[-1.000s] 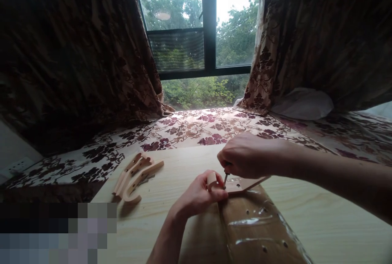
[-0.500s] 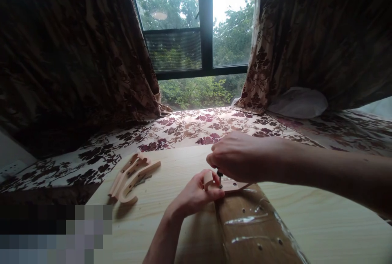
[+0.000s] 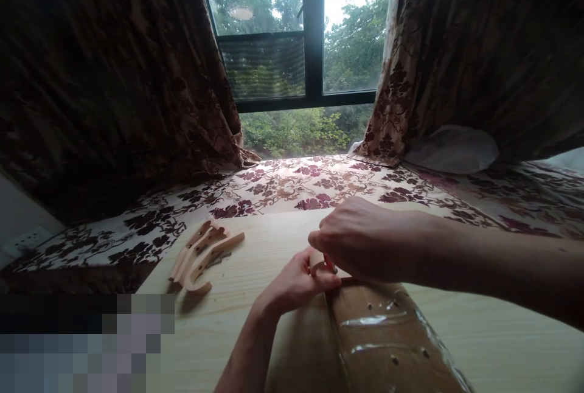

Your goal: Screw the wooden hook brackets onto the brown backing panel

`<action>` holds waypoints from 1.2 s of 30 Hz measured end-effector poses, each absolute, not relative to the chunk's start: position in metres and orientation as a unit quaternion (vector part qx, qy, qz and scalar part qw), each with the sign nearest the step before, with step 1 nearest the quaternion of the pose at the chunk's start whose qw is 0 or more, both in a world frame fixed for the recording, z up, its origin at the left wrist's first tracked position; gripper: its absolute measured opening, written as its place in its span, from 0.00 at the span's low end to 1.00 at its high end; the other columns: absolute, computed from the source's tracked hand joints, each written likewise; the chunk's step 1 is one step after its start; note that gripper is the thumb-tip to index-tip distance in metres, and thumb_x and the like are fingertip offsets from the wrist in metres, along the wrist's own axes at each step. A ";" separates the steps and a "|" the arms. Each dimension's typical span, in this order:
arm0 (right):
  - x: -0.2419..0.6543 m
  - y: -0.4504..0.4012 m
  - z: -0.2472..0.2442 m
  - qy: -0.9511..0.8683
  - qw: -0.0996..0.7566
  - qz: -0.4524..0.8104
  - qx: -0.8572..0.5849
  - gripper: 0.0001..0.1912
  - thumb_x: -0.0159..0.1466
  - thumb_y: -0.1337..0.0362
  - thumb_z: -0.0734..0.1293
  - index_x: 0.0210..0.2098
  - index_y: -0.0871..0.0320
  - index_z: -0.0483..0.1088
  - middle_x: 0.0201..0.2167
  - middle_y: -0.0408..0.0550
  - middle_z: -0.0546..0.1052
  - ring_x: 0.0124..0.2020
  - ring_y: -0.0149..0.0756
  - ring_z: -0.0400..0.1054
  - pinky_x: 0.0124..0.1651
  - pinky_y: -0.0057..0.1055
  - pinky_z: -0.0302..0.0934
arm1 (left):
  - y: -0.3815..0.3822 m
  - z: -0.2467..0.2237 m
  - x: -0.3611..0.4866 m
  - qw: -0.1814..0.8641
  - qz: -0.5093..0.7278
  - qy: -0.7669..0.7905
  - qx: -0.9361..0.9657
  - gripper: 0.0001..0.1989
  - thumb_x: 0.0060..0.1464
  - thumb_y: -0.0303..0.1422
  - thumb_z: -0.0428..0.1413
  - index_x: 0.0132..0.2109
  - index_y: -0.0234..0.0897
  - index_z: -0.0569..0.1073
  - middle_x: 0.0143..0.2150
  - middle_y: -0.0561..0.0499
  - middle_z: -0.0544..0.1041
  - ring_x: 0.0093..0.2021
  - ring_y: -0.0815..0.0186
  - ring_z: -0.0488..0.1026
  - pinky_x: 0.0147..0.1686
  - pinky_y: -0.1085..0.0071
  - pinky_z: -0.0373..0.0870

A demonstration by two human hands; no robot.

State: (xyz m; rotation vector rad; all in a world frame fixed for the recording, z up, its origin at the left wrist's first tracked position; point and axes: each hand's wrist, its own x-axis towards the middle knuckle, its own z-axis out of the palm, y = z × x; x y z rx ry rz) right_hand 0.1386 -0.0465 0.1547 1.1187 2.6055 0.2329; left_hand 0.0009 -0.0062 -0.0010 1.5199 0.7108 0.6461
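My left hand (image 3: pixel 294 283) is closed round the curved end of a pale wooden hook (image 3: pixel 316 261), thumb along its near side. The hook lies on the far end of a brown block (image 3: pixel 381 337) wrapped in clear tape, with several small holes in its top. Above the hook, my right hand (image 3: pixel 358 235) is a fist round a screwdriver; only a bit of red and dark metal from the screwdriver (image 3: pixel 329 263) shows below the fingers. My right hand and forearm hide most of the hook's flat part and the tool's tip.
Several more wooden hooks (image 3: pixel 197 262) lie bunched on the left of the light wooden tabletop (image 3: pixel 246 320), with small screws (image 3: pixel 220 258) beside them. Behind the table is a flower-patterned cloth (image 3: pixel 292 180) below a window. A white bag (image 3: pixel 451 148) sits at the back right.
The whole view has shifted slightly. My right hand has tipped lower over the hook, so the screwdriver's shaft and the hook's holes are now covered. My left hand keeps its grip.
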 end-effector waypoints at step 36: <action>0.155 -0.039 0.148 0.909 0.132 0.100 0.382 0.07 0.59 0.70 0.62 0.30 0.60 0.73 0.18 0.45 0.71 0.17 0.28 0.52 0.22 0.30 0.41 | -0.005 -0.003 0.002 0.630 0.287 0.306 0.653 0.15 0.42 0.37 0.66 0.32 0.35 0.70 0.28 0.56 0.66 0.30 0.69 0.63 0.33 0.71 0.60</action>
